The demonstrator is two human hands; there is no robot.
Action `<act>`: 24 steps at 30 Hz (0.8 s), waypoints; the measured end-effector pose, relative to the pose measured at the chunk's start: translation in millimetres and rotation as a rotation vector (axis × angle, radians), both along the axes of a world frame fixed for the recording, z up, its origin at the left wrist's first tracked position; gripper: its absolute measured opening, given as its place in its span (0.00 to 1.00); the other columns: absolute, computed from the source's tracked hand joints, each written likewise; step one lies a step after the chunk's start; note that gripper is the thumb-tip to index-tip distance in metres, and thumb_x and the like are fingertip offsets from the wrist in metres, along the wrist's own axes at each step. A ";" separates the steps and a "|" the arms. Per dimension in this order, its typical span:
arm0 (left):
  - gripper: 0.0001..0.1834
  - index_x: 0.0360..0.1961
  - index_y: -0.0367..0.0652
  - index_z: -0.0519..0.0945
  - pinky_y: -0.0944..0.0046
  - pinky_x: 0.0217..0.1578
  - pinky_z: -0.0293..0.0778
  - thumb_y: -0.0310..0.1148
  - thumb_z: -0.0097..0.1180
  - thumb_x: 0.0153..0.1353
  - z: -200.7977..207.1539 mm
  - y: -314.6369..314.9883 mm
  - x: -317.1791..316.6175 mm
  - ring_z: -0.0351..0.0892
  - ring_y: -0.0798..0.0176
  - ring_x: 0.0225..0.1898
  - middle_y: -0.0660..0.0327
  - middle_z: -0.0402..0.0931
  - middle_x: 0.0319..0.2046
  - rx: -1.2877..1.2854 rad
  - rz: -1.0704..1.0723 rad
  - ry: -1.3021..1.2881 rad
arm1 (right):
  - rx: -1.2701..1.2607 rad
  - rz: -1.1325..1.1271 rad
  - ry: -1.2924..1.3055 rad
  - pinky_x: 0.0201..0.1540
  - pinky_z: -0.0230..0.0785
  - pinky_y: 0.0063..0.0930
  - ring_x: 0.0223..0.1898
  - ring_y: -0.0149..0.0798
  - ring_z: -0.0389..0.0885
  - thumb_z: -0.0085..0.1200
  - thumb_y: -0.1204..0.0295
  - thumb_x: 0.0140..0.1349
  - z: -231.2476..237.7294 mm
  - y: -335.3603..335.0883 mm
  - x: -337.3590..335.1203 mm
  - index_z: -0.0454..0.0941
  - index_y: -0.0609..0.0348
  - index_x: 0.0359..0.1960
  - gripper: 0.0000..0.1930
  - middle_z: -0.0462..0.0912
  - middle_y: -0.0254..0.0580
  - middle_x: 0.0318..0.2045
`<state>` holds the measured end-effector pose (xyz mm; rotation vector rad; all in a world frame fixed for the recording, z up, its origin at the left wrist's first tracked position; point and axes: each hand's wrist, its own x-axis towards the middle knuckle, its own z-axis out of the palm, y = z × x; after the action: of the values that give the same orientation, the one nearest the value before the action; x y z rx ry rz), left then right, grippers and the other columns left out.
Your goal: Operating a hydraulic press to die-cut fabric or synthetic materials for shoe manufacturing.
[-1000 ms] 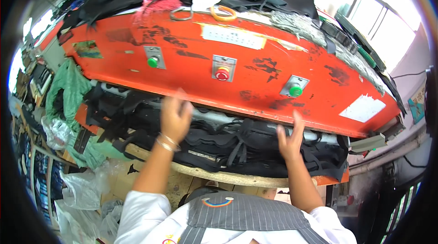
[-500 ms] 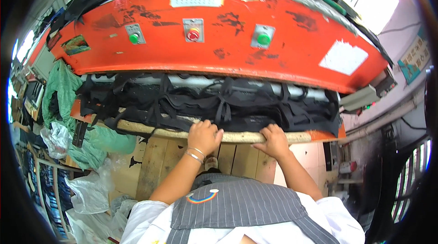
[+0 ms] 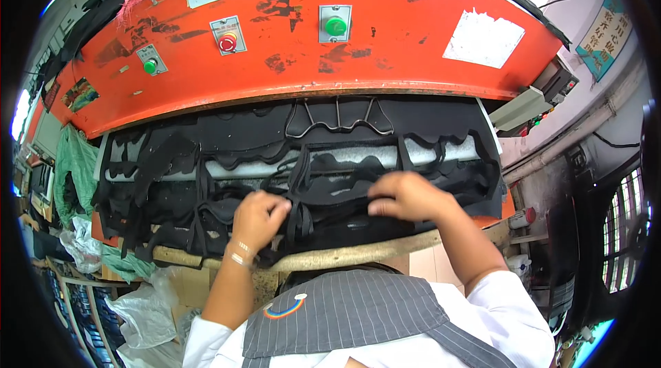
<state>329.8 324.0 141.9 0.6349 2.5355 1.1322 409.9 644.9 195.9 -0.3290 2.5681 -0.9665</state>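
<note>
My left hand (image 3: 258, 220) hovers above the front of a heap of black sheet offcuts (image 3: 344, 196), thumb apart from loosely bent fingers. To its right, my right hand (image 3: 407, 196) is over the same strips, fingers bent toward the left, a gap between thumb and fingers. Neither hand visibly holds anything; whether fingertips touch the strips I cannot tell. Farther back, a metal-outline cutting die (image 3: 338, 114) with wavy edges lies on a black sheet (image 3: 441, 117) under the red machine's front. A pale worn bar (image 3: 358, 254) runs along the near edge, below my hands.
The red machine front (image 3: 289, 58) carries two green buttons (image 3: 336, 26) and a red knob (image 3: 228, 42). A control box (image 3: 544, 96) juts out at the right. Green sacking (image 3: 76, 168) and clear plastic bags (image 3: 144, 313) are at the left.
Both hands have left the pale bar and moved forward over the black offcuts. The bed with the offcuts has come nearer, showing the black sheet and die. My view has shifted right.
</note>
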 end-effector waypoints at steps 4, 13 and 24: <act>0.09 0.33 0.43 0.83 0.57 0.43 0.71 0.32 0.64 0.50 -21.0 42.9 -36.8 0.75 0.52 0.42 0.58 0.78 0.38 0.048 0.045 0.443 | 0.220 0.015 0.327 0.54 0.65 0.40 0.52 0.49 0.75 0.59 0.55 0.55 -33.5 17.2 -60.4 0.79 0.60 0.45 0.23 0.78 0.49 0.48; 0.08 0.31 0.44 0.79 0.49 0.59 0.56 0.32 0.63 0.49 -20.5 50.4 -33.2 0.70 0.49 0.56 0.53 0.77 0.48 -0.097 -0.079 0.302 | 0.347 0.127 -0.241 0.46 0.71 0.39 0.42 0.52 0.80 0.68 0.47 0.41 -53.4 2.8 -88.5 0.82 0.62 0.40 0.31 0.83 0.51 0.35; 0.28 0.59 0.45 0.71 0.49 0.62 0.59 0.50 0.49 0.63 -71.9 95.9 -7.7 0.63 0.47 0.64 0.47 0.68 0.60 -0.246 -0.141 0.480 | 0.227 -0.126 -0.210 0.36 0.69 0.36 0.29 0.40 0.78 0.62 0.62 0.55 38.5 36.1 -106.6 0.81 0.66 0.36 0.17 0.80 0.49 0.24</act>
<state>322.1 420.0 69.9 1.1055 2.8958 0.6613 303.3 681.0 234.4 -0.0026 2.4942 -0.6982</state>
